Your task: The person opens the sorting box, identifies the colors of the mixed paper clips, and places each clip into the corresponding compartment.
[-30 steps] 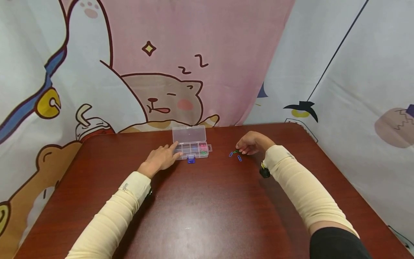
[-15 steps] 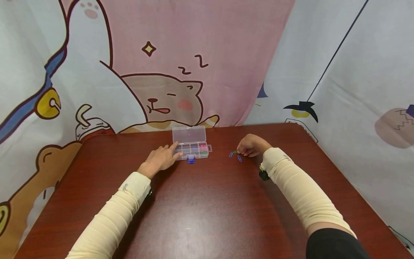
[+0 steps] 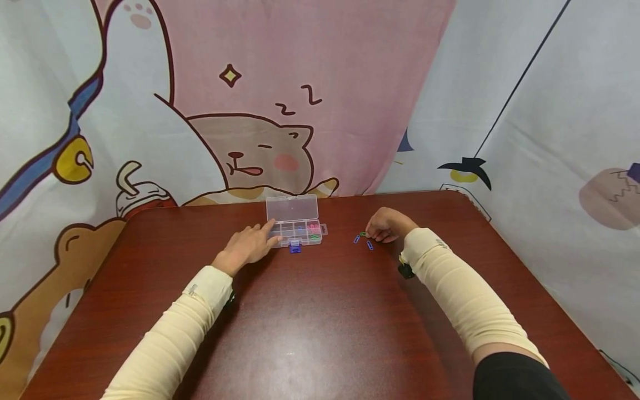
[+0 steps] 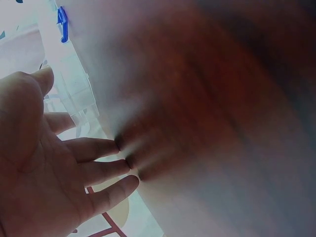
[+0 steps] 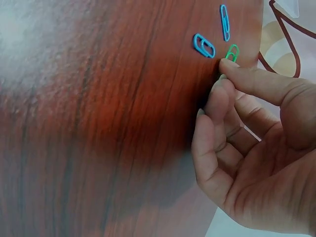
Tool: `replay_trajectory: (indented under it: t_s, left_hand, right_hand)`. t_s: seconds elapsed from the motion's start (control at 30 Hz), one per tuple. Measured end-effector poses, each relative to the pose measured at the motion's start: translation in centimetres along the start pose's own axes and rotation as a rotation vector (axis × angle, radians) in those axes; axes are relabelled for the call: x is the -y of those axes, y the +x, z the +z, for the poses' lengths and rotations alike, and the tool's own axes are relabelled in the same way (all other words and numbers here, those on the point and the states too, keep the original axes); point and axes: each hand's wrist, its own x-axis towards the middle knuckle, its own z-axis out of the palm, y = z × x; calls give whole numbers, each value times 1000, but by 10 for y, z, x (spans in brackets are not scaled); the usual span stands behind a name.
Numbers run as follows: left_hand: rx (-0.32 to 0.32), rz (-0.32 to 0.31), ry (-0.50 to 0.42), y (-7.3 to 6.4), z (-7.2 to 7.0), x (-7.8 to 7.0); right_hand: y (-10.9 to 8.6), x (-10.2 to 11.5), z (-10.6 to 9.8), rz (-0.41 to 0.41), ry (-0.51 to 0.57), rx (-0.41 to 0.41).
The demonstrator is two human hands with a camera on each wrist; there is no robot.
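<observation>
A clear plastic compartment box (image 3: 292, 242) stands on the table with its lid (image 3: 292, 209) raised. My left hand (image 3: 247, 244) touches its left end with fingers spread and straight. In the left wrist view the left hand (image 4: 54, 153) shows thumb and fingers around the box's end. To the right of the box, my right hand (image 3: 386, 225) pinches a green paper clip (image 5: 232, 51) between thumb and index finger, its other fingers curled. Close by lie two blue paper clips, one slanted (image 5: 203, 46) and one more upright (image 5: 225, 22). The fingers hide part of the green clip.
Pink clips (image 3: 313, 227) and green clips (image 3: 314, 236) sit in the box's right compartments. A blue latch (image 3: 295, 248) hangs at its front. The brown table (image 3: 300, 311) ends at a cartoon-printed curtain (image 3: 350, 111) behind.
My right hand has come slightly lower and nearer, its fingers covering more of the green paper clip. The left hand, box and blue paper clips look unchanged.
</observation>
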Motion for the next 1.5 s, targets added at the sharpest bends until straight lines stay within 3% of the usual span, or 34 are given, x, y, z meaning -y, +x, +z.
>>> replay_trajectory:
  t_s: [0.2,0.77,1.17,1.5]
  left_hand:
    - [-1,5,-2,-1,0,0]
    - [-3,-6,2,0,0,1]
    - [3,-10,1,0,0,0]
    - [2,-2,11,0,-1,-1]
  right_hand:
    - [8,6,0,20,76,-9]
    - [2,43,5,-45,217,16]
    - [1,82,39,-103,231,50]
    - [5,94,64,-108,223,69]
